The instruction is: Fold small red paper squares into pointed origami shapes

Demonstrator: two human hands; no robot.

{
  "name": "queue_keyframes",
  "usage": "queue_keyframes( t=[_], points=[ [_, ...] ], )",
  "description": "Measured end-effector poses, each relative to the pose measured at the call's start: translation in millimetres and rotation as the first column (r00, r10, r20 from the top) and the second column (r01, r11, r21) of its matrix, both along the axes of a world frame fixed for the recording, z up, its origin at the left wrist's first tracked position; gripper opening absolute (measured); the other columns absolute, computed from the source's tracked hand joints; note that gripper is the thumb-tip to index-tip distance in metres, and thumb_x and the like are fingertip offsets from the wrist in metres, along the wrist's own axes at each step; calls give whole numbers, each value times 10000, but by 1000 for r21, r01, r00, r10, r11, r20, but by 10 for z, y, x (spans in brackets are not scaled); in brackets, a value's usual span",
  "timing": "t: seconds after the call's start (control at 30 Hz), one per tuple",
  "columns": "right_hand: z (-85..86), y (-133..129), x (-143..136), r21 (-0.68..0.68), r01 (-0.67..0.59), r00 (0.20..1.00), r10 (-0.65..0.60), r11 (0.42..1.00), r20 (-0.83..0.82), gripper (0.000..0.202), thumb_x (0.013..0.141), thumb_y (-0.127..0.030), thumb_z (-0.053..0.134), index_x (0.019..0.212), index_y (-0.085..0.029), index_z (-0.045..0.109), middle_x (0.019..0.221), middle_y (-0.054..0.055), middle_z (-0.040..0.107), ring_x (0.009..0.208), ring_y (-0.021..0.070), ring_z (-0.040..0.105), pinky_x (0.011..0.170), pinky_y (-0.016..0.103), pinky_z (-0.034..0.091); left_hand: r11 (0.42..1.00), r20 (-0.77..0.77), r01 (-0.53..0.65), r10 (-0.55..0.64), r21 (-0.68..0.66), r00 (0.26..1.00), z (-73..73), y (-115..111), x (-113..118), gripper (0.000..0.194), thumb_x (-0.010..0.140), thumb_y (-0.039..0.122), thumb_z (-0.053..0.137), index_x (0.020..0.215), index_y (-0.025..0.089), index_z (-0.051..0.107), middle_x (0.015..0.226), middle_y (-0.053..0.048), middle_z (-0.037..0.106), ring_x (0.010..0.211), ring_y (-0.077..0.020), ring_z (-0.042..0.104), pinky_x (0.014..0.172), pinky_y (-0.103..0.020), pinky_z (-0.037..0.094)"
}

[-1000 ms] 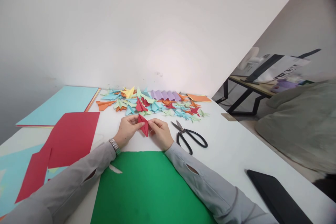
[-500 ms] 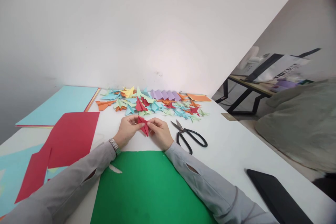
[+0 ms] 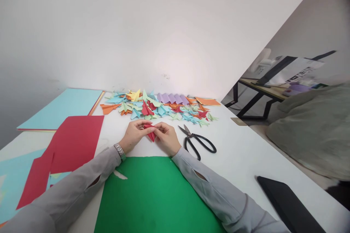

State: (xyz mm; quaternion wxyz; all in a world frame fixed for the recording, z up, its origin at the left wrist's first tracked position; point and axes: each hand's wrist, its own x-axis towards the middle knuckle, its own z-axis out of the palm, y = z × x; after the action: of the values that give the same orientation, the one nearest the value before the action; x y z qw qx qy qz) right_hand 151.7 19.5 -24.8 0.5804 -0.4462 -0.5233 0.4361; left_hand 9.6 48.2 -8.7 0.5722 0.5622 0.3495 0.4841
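Note:
A small folded piece of red paper (image 3: 151, 137) is pinched between my two hands, above the white table. My left hand (image 3: 134, 134) grips its left and upper side, with the thumb laid across it. On the right side, my right hand (image 3: 167, 137) holds it between thumb and fingers, and the two thumbs meet near its middle. My fingers hide part of the paper. Just beyond my hands lies a pile of small folded paper planes (image 3: 147, 108) in several colours. Black-handled scissors (image 3: 203, 143) lie to the right of my right hand, blades apart.
A green sheet (image 3: 155, 193) lies between my forearms. Red paper (image 3: 78, 140) and a stack of light blue sheets (image 3: 64, 107) are on the left. A black flat object (image 3: 287, 200) sits at the right. The wall (image 3: 164, 36) rises behind the table (image 3: 235, 160).
My left thumb has moved further across the red paper toward my right thumb, covering more of it. The paper's upper tip is now less visible.

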Motion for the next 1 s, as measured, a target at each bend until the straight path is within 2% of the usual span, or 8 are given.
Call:
queue_keyframes(
  t=[0.2, 0.43, 0.57, 0.73, 1.0],
  points=[
    [-11, 2, 4, -9, -36, 999, 36, 999, -24, 189, 673, -343, 695, 674, -175, 609, 550, -31, 587, 483, 96, 489, 499, 242, 391, 997, -66, 5, 0, 81, 998, -8, 1, -5, 237, 646, 369, 749, 695, 138, 726, 676, -41, 681, 676, -162, 592, 673, -287, 463],
    [-20, -3, 18, 13, -43, 999, 43, 999, -4, 179, 671, -334, 697, 670, -178, 610, 559, -30, 591, 507, 105, 506, 526, 251, 404, 992, -67, 0, 8, 129, 998, 5, 0, -19, 199, 657, 357, 739, 643, 159, 720, 696, -37, 676, 705, -167, 584, 729, -302, 453],
    [-5, -6, 13, 18, -48, 999, 48, 999, 10, 228, 690, -386, 691, 663, -177, 604, 556, -24, 592, 503, 107, 507, 526, 253, 409, 997, -84, 10, -3, 81, 996, 0, 10, -23, 256, 676, 400, 719, 624, 151, 707, 631, -31, 654, 643, -155, 562, 684, -298, 437],
    [23, -18, 0, 4, -77, 997, 77, 997, 14, 268, 690, -422, 693, 645, -178, 590, 487, -39, 550, 455, 103, 480, 501, 253, 406, 994, -97, -8, 18, 106, 995, -17, 19, -18, 348, 708, 446, 680, 535, 146, 651, 539, -14, 578, 554, -130, 492, 599, -286, 395],
    [38, -31, -3, -26, -102, 995, 102, 994, 10, 265, 681, -425, 696, 641, -186, 588, 488, -37, 556, 454, 110, 489, 493, 259, 407, 991, -47, -66, 72, 116, 996, -17, 11, -9, 376, 700, 421, 695, 453, 169, 568, 498, 15, 498, 526, -117, 440, 564, -273, 366]
  ],
)
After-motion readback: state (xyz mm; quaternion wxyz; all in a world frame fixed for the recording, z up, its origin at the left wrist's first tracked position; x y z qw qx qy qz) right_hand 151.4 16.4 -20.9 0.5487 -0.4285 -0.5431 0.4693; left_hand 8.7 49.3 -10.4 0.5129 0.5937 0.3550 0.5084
